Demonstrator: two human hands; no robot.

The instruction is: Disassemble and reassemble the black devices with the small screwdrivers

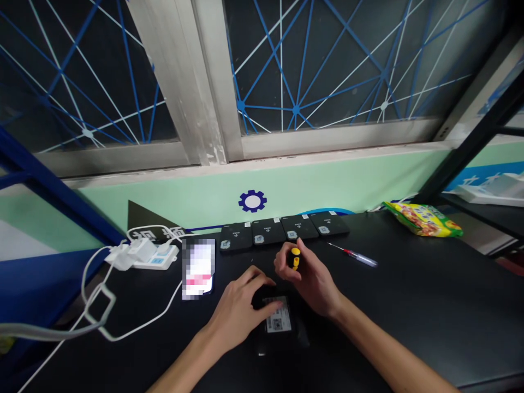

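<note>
Under my left hand (241, 303) lies a flat black device with a white printed label (278, 315). My left thumb presses on the label, and the fingers curl over the device's far left side. My right hand (309, 275) is closed around a yellow-and-black screwdriver (295, 258), held just above and beyond the device. Only its handle end shows; the shaft and tip are hidden by the hand. Beyond my hands, several similar black devices (268, 231) lie in a row by the wall. To the right rests a slim screwdriver with a clear handle (361, 257).
A lit phone (198, 267) lies left of my hands, with a cable trailing toward me. Further left is a white power strip (158, 257) with plugs and loose cords. A green-and-yellow snack bag (426, 219) sits at the back right. Wall and windows bound the black table.
</note>
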